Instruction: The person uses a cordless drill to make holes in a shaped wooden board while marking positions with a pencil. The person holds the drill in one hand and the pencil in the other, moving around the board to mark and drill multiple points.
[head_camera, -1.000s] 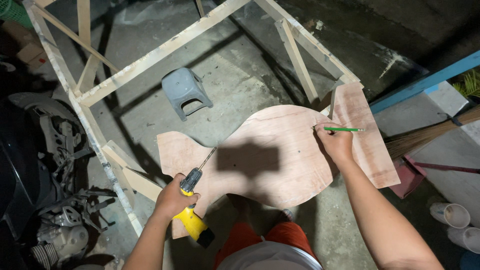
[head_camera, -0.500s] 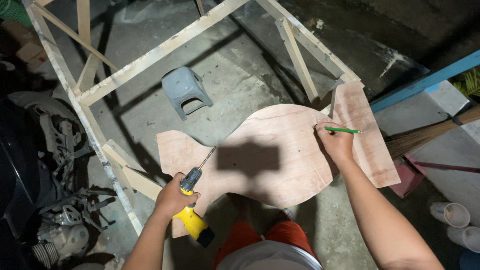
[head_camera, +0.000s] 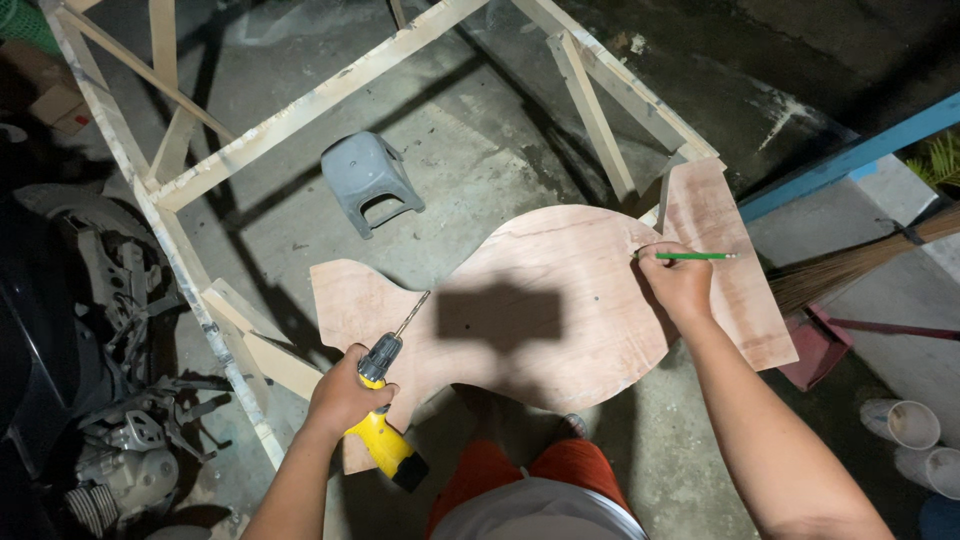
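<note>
Below, left hand (head_camera: 345, 395) gripping yellow drill (head_camera: 385, 415), bit up-right; right hand (head_camera: 680, 285) pinching green pencil (head_camera: 690, 257), lying sideways

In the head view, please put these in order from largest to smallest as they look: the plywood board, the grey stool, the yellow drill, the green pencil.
1. plywood board
2. grey stool
3. yellow drill, near the stool's size and closer to the camera, so unsure
4. green pencil

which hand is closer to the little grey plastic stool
Left. The left hand, gripping the yellow drill, sits just below the grey stool. The right hand, holding a green pencil, is far off to its right.
</note>
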